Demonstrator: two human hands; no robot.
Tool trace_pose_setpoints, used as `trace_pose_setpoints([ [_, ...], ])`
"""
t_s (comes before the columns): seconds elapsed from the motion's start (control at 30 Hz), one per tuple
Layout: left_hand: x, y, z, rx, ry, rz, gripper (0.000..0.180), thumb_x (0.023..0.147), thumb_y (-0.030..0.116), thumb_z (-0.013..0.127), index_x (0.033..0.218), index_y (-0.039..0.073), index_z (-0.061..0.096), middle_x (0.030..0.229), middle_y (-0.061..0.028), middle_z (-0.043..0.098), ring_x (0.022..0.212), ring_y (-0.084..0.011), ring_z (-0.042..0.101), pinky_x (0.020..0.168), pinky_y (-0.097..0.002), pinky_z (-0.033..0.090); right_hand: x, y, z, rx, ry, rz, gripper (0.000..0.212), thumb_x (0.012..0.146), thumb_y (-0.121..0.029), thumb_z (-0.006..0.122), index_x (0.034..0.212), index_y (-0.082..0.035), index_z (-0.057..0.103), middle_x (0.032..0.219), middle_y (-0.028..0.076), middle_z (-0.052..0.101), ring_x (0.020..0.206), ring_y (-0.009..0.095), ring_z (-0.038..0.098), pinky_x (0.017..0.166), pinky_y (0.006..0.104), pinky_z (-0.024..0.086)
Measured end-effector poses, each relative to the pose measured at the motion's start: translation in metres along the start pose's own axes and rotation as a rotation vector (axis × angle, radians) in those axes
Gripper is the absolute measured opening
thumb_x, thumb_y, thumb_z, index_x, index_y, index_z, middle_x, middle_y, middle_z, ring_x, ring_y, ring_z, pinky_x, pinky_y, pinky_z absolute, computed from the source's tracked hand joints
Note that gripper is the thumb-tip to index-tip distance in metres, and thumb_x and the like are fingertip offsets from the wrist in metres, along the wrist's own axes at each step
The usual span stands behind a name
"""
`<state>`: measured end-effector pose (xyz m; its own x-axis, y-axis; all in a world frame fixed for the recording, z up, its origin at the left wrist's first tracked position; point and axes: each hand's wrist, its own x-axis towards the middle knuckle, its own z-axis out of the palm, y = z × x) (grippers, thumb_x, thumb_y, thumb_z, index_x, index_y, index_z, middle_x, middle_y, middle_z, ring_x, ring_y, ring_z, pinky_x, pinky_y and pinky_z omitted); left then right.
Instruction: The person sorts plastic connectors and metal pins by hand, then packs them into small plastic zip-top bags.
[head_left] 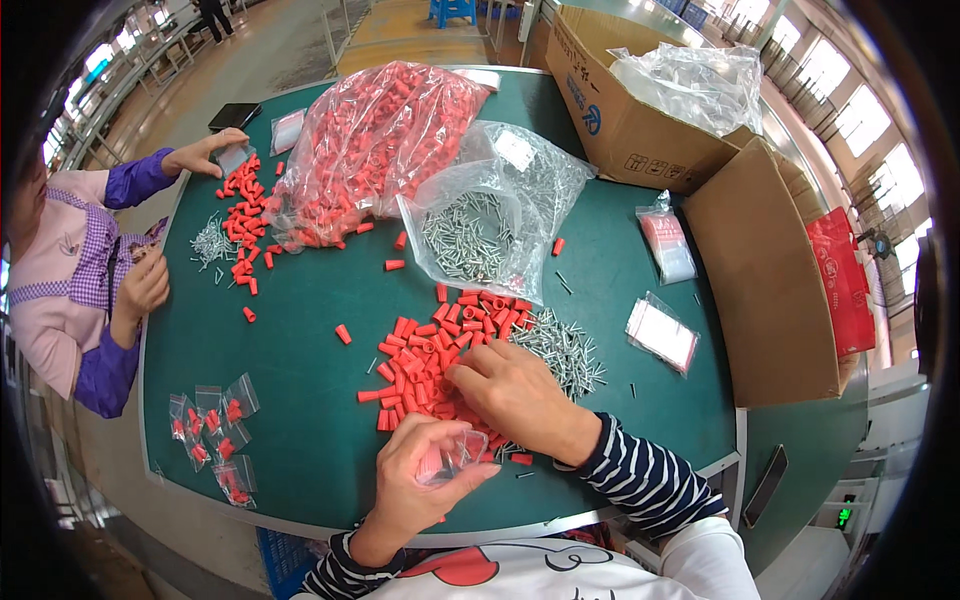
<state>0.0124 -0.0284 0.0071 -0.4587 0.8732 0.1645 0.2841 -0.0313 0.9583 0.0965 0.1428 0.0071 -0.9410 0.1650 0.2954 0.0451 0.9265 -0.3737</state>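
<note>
My left hand (412,478) grips a small clear zip bag (466,449) between thumb and fingers, near the front edge of the green table. Above and right of it, my right hand (515,385) reaches into a heap of red tapered plastic caps (418,360). Its fingers are curled down among the caps, and the fingertips are hidden, so what they pinch cannot be made out. Right beside the caps lies a pile of silver screws (566,352), touching the heap. Part of that pile is covered by my right hand.
Behind the heap stand a big bag of red caps (385,140) and an open bag of screws (470,235). Several filled zip bags (212,425) lie front left. Cardboard boxes (770,290) and packs of flat bags (662,333) are right. A co-worker's hands (205,153) work at left.
</note>
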Motion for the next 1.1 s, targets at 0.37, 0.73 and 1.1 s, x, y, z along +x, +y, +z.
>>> trace_pose_setpoints([
  [0.37, 0.008, 0.0, 0.009, 0.099, 0.056, 0.043, 0.049, 0.064, 0.008, 0.088, 0.106, 0.001, 0.064, 0.091, -0.0081, 0.062, 0.076, -0.0165, 0.062, 0.064, -0.0274, 0.052, -0.025, -0.016, -0.073, 0.623, -0.001, 0.015, 0.026, 0.08, 0.002, 0.066, 0.106, -0.001, 0.065, 0.097, 0.014, 0.057, 0.079, 0.029, 0.062, 0.068, 0.0351, 0.054],
  [0.73, 0.01, 0.02, 0.022, -0.052, -0.014, -0.053, 0.048, 0.065, 0.001, 0.086, 0.107, -0.002, 0.063, 0.092, -0.0074, 0.059, 0.085, -0.0142, 0.058, 0.075, -0.0286, 0.05, -0.05, -0.007, -0.082, 0.625, 0.012, 0.013, 0.046, 0.078, 0.001, 0.067, 0.123, -0.002, 0.058, 0.112, 0.016, 0.059, 0.097, 0.034, 0.062, 0.081, 0.0388, 0.053],
  [1.1, 0.013, 0.016, 0.028, -0.203, -0.051, -0.02, 0.024, 0.081, -0.007, 0.072, 0.103, -0.005, 0.062, 0.096, -0.0114, 0.065, 0.087, -0.0139, 0.063, 0.076, -0.0266, 0.053, -0.075, -0.011, -0.041, 0.937, 0.085, 0.316, 0.031, 0.079, -0.01, 0.077, 0.106, -0.002, 0.065, 0.091, 0.007, 0.065, 0.085, 0.018, 0.063, 0.077, 0.0312, 0.05],
])
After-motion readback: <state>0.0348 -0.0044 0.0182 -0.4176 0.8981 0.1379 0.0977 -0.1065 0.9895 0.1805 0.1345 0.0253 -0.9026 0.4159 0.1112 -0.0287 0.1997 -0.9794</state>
